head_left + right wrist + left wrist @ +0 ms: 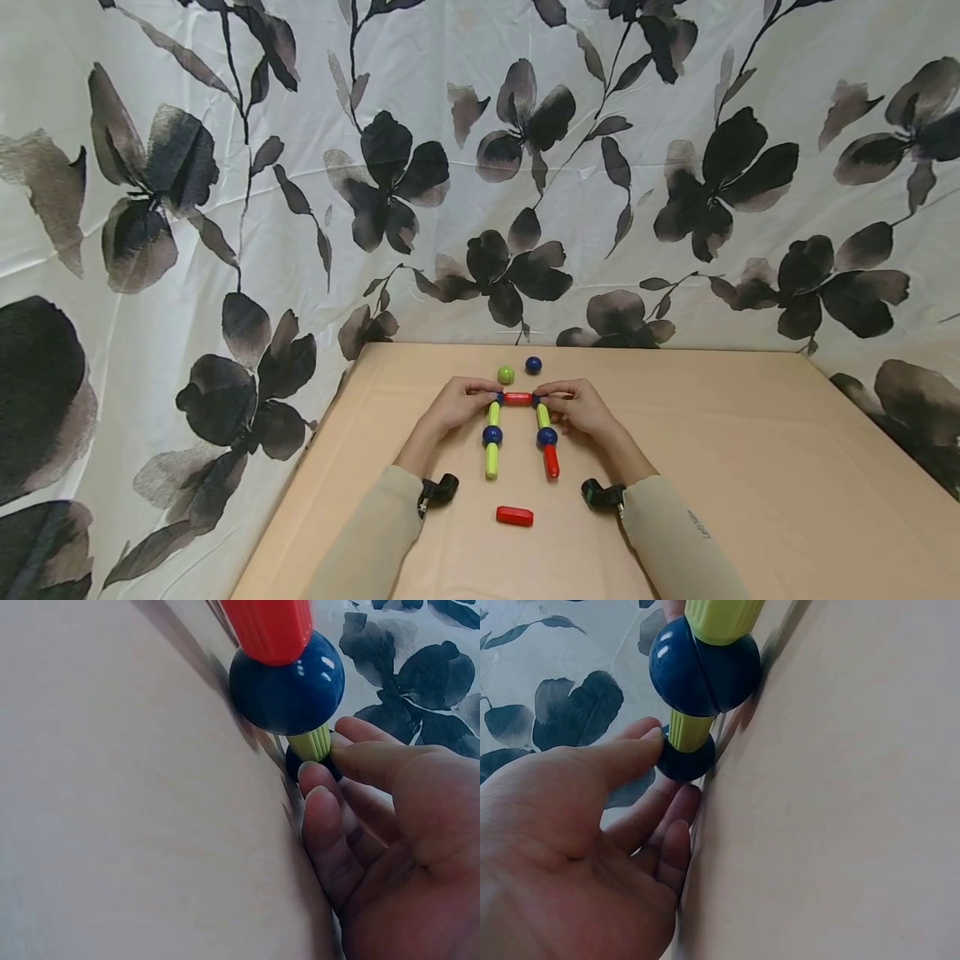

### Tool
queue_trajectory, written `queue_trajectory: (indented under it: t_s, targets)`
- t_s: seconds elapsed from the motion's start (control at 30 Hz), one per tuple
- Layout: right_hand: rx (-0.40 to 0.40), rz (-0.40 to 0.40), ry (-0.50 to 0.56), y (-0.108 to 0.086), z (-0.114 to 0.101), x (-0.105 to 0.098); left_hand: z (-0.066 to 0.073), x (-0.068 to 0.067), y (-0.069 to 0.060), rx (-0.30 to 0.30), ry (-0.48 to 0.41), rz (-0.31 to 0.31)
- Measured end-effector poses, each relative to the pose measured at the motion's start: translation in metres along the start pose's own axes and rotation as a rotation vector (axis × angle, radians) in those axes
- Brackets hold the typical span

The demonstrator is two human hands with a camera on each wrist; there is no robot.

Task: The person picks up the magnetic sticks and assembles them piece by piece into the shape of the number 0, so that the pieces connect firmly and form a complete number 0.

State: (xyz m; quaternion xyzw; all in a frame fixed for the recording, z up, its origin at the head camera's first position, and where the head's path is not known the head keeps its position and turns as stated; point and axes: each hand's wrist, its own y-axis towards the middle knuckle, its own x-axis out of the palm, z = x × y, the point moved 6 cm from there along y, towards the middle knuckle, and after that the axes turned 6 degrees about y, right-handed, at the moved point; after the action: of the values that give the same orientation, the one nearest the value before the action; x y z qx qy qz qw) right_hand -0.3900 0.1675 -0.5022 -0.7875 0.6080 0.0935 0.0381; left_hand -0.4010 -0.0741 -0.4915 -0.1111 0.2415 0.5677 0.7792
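Note:
A U-shaped chain of rods and balls lies on the table, its top a red rod [517, 399] between two blue corner balls. My left hand [459, 404] pinches the left corner ball [686, 759] between thumb and fingers. On the opposite corner, my right hand [581, 407] grips the right corner ball [335, 769], partly hidden by the fingers. Down the left side run a yellow-green rod, a blue ball [492, 435] and another yellow-green rod [492, 462]. The right side has a yellow-green rod [543, 416], a blue ball [547, 437] and a red rod [551, 461].
Beyond the chain sit a loose green ball [506, 374] and a loose blue ball [533, 365]. A separate red rod [514, 516] lies nearer, between the forearms. Flower-patterned cloth [600, 208] hangs behind the table [750, 467].

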Motion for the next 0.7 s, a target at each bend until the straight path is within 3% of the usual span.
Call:
queue_trajectory:
  t_s: [0.3,0.4,0.6,0.7]
  targets:
    - [0.011,-0.005,-0.002,-0.002,0.0,0.0,0.011,0.0,0.016,-0.016,0.041,0.109]
    - [0.018,-0.006,0.0,-0.002,0.0,0.0,0.015,0.007,0.025,-0.026,0.092,0.095]
    - [0.007,-0.008,-0.002,-0.003,-0.001,-0.001,0.028,0.02,0.039,0.075,0.271,0.035]
    - [0.007,-0.009,-0.003,-0.004,-0.001,0.0,0.031,0.024,0.042,0.068,0.321,0.034]
